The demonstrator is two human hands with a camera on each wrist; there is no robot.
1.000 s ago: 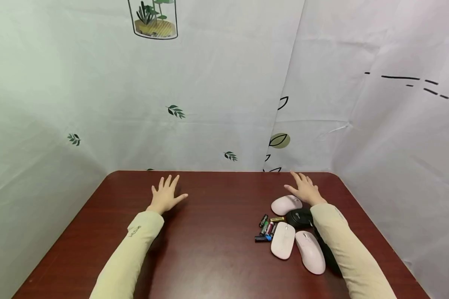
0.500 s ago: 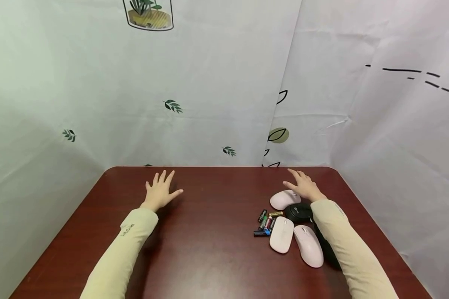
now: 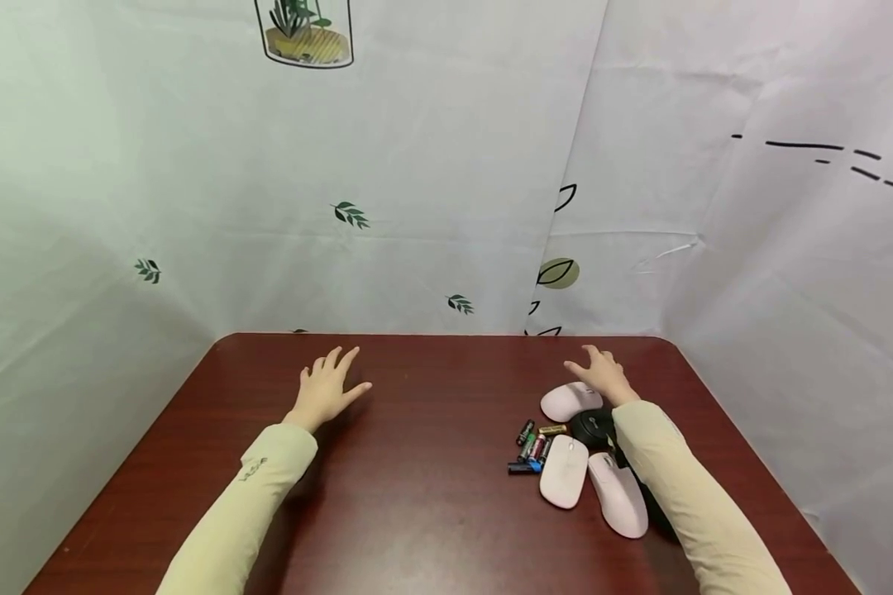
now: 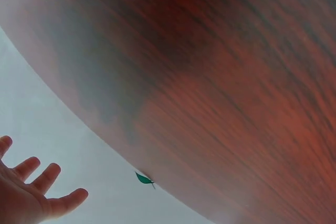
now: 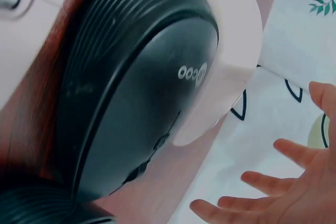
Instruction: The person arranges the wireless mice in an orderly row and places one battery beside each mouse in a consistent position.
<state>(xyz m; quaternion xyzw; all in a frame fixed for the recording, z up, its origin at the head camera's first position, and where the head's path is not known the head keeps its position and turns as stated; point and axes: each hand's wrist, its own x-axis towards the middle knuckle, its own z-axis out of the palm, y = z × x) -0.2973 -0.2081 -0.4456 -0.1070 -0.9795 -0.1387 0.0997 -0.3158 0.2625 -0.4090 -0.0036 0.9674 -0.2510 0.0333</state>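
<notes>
My left hand (image 3: 323,392) is held over the far left part of the table with fingers spread and nothing in it. My right hand (image 3: 603,376) hovers near the far right, its fingers loosely bent and holding nothing. Closest to it lies a white mouse (image 3: 568,402), partly beside a black mouse (image 5: 152,93) with ridged sides. Two more white mice, one in the middle (image 3: 564,475) and one on the right (image 3: 619,502), lie nearer the front. Left of them is a cluster of several batteries (image 3: 533,447). Another black ridged object (image 5: 42,203) is mostly hidden by my right sleeve.
The dark red wooden table (image 3: 417,512) has rounded far corners. White fabric (image 3: 432,149) printed with leaves and a plant jar hangs behind it and along both sides. My right forearm (image 3: 685,487) passes over the right edge of the mouse group.
Both hands have drawn back slightly from the table's far edge. The right fingers are a little more bent. The head view has shifted a bit; the mice and batteries stay in place.
</notes>
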